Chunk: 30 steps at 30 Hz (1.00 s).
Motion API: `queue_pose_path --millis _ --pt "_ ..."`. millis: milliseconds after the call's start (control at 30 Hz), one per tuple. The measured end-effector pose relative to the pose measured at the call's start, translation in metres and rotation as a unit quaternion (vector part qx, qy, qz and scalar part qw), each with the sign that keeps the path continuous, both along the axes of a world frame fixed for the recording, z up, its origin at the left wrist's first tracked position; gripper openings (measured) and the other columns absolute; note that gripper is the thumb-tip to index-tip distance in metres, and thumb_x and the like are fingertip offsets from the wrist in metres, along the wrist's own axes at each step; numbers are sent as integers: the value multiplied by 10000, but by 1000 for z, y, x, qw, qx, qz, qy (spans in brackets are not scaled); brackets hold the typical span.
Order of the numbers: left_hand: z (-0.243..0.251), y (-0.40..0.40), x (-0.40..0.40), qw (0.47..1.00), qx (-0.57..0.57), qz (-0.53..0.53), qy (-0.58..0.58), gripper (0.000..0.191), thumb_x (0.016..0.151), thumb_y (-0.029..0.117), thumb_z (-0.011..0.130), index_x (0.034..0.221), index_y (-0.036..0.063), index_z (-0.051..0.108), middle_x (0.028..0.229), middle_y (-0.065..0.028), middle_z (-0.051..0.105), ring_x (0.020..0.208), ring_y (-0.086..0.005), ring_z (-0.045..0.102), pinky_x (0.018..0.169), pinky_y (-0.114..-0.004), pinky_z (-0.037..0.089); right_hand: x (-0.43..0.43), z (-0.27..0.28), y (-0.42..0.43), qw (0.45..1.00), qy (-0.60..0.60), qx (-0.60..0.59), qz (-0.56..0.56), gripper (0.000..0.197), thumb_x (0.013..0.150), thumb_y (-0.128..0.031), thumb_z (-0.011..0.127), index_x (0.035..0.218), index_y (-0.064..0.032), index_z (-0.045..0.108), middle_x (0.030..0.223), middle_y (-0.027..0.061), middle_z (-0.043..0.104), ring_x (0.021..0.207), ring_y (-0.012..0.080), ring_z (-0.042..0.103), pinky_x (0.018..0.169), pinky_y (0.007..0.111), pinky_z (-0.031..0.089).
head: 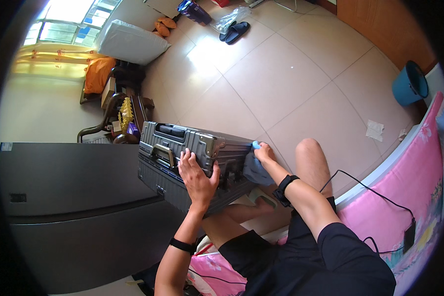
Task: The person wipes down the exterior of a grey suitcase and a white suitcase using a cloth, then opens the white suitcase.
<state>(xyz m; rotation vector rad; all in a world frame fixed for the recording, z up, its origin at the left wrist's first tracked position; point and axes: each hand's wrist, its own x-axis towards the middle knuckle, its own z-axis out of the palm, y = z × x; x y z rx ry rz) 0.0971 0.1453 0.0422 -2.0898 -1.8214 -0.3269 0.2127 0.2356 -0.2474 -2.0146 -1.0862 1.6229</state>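
A dark grey hard-shell suitcase with ribbed sides and metal corner guards stands before me, between my knees and the refrigerator. My left hand grips its near corner, fingers on the handle side and thumb around the edge. Just beyond my fingertips is the metal carry handle. In my right hand is a grey-blue cloth, bunched at the suitcase's right side. The cloth's lower part hangs down below my fingers. Whether it touches the shell is hard to tell.
A dark refrigerator stands close on the left. Pink bedding with a black cable lies at right. Black slippers and a plastic bag are on the tiled floor. A blue bucket stands far right.
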Motion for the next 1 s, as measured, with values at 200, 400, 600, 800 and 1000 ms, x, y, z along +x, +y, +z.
queue_pose_path --millis 200,400,600,800,1000 --pt "-9 -3 -15 999 35 8 -29 526 957 346 662 1257 -64 524 1362 -253 526 1330 -437 460 1137 -541 331 4 86 -24 991 85 81 -65 322 850 -269 643 1122 -129 744 1005 149 758 987 330 722 837 405 553" --pt "-11 -17 -48 994 63 37 -82 386 1039 318 526 1227 -14 579 1314 -207 587 1301 -403 508 1117 -500 358 13 163 -88 870 451 197 -36 228 897 -132 737 1104 -39 721 893 25 711 792 86 614 710 263 493" --pt "3 -35 -78 981 -38 -37 -188 385 1026 291 542 1280 14 624 1446 -206 545 1408 -400 435 1198 -495 287 17 138 -131 940 306 132 -71 390 840 -213 769 1160 -10 677 992 106 736 872 176 684 792 327 534" --pt "3 -73 -94 988 2 -93 -123 371 1027 193 514 1370 112 632 1464 -155 529 1399 -361 444 1182 -468 317 -22 175 -176 943 199 264 32 543 824 -341 773 1276 -73 636 1200 221 705 1118 366 678 949 427 522" --pt "4 -70 -94 985 22 -92 -143 370 1003 174 547 1357 137 649 1439 -139 558 1361 -345 488 1150 -448 362 -68 195 -200 917 136 376 -22 360 838 -232 746 1117 -43 620 1088 215 716 1024 430 681 844 471 525"
